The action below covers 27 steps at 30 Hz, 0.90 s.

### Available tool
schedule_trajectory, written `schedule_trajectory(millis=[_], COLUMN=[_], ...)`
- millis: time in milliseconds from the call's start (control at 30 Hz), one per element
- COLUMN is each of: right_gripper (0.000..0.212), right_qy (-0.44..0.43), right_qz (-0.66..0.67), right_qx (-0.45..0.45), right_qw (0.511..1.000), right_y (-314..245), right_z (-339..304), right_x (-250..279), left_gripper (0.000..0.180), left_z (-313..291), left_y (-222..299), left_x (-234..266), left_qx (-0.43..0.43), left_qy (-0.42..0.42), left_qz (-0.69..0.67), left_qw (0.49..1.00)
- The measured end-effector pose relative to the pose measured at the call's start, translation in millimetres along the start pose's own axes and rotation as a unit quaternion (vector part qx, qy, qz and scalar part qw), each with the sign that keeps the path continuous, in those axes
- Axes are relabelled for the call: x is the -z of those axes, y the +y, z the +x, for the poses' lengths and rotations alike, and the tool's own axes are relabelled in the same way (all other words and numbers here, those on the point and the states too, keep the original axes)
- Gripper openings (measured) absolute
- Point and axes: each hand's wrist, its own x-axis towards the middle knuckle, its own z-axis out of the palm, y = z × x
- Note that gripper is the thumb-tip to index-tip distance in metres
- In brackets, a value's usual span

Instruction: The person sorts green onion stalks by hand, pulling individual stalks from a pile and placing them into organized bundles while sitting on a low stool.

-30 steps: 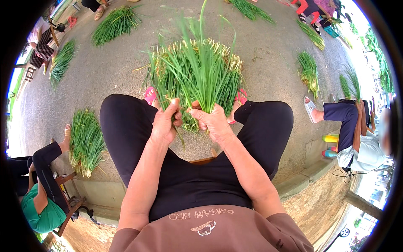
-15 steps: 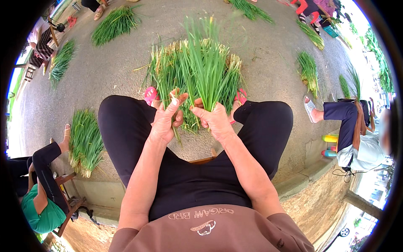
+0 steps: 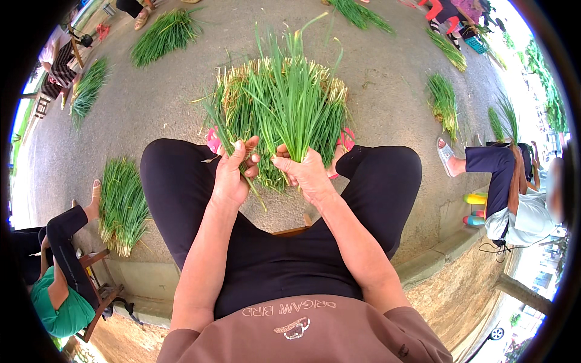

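Between my knees my right hand [image 3: 310, 173] is closed around the lower ends of a fanned bunch of green chives [image 3: 296, 112], whose leaf tips point away from me. My left hand [image 3: 232, 176] pinches a few loose chive stalks [image 3: 256, 192] between thumb and fingers; their leaves stick out up and to the left, and their ends hang below the palm. Both hands are close together but apart. Beyond and beneath them lies a large heap of chives [image 3: 239, 85] on the ground, its pale cut ends along the far edge. The held bunch covers part of it.
Pink shoes [image 3: 347, 139] flank the heap. Another chive pile [image 3: 124, 206] lies at the left beside a seated person in green [image 3: 63, 302]. More piles, such as one at the far left [image 3: 166, 36] and one at the right [image 3: 443, 106], lie near other seated people.
My left hand has turned slightly, and the few stalks in it have swung out to the left, away from the bunch. My right hand has stayed nearly in place, its bunch more spread.
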Motion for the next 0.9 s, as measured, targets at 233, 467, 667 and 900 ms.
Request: schedule_trajectory(millis=[233,467,667,900], right_gripper=[0.029,0.021,0.016,0.014], right_qy=[0.015,-0.047,-0.049,-0.016], right_qz=[0.067,0.071,0.098,0.147], right_qx=[-0.003,0.001,-0.026,-0.013], right_qw=[0.998,0.996,0.994,0.989], right_y=[1.0,1.2,-7.8,-3.3], right_z=[1.6,1.5,-0.7,6.4], right_x=[1.3,6.7,3.3,15.3], left_gripper=[0.012,0.026,0.024,0.017], left_z=[-1.3,-10.8,-8.4,-9.0], left_y=[-3.4,-1.9,-6.0,-9.8], left_x=[3.0,-8.0,-1.4,-0.2], left_qx=[0.068,0.094,0.073,0.076], left_qy=[-0.105,-0.152,-0.126,-0.123], left_qz=[0.109,0.216,0.326,0.343], left_qw=[0.986,0.96,0.934,0.928])
